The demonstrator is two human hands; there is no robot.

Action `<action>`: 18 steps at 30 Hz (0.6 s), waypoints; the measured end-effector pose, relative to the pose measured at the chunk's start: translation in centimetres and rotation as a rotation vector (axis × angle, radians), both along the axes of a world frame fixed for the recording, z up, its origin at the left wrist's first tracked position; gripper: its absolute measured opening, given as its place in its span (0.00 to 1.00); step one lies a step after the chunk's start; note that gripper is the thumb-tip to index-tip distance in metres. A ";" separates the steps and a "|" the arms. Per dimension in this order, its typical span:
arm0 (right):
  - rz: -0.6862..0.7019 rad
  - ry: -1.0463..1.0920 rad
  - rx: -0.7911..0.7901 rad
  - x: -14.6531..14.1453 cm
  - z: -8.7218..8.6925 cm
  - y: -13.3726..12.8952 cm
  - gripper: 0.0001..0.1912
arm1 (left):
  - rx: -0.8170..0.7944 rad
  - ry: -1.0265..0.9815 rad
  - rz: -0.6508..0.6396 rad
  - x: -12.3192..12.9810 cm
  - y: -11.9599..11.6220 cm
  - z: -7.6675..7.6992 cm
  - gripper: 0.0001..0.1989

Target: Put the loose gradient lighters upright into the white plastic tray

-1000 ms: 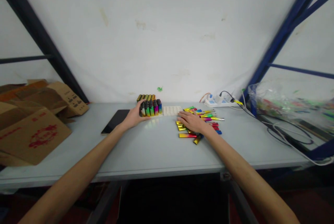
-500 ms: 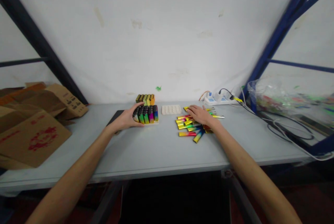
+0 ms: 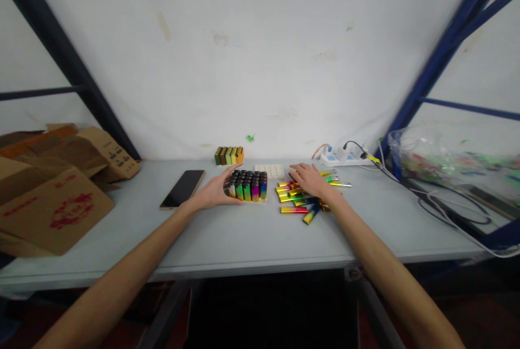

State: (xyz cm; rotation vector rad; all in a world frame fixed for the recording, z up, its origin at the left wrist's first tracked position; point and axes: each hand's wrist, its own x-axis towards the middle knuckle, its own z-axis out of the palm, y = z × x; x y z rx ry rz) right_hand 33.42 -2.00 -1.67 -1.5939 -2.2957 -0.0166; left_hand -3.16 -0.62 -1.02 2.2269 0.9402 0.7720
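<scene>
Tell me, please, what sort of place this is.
Probably a small workshop or packing area: a block of upright, lighter-like items, a loose pile of similar items, and cardboard packaging at the left suggest it.

My left hand [image 3: 214, 192] and right hand [image 3: 309, 179] are bare, as are my forearms [image 3: 130, 267], slender, smooth and tapering evenly down to the wrists [image 3: 190, 208].

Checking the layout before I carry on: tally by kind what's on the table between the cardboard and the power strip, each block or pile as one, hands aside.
Front block and rear block: 2
Loose shiny pile: 1
Separate white tray: 1
Dark-screened device: 1
Total: 5
</scene>
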 end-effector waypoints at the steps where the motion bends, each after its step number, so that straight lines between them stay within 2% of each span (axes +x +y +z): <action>1: 0.028 0.031 0.045 -0.5 0.2 -0.3 0.28 | 0.005 -0.001 0.005 0.1 0.0 -0.2 0.61; 5: 0.257 0.211 0.148 -3.8 0.9 -2.1 0.28 | 0.048 0.066 0.033 0.3 0.1 -0.7 0.63; 10: 0.478 0.269 0.082 -7.0 0.9 -4.0 0.36 | -0.022 -0.053 0.009 0.6 -0.2 -0.7 0.61; 13: 0.507 0.325 0.061 -7.4 0.7 -4.1 0.36 | -0.155 -0.171 -0.013 0.9 -0.4 -0.5 0.63; 16: 0.462 0.397 0.068 -7.1 0.7 -3.9 0.34 | -0.312 -0.269 -0.027 1.2 -0.3 -0.1 0.66; 18: 0.411 0.423 0.071 -6.7 0.8 -3.8 0.34 | -0.363 -0.296 -0.031 1.4 -0.1 0.3 0.66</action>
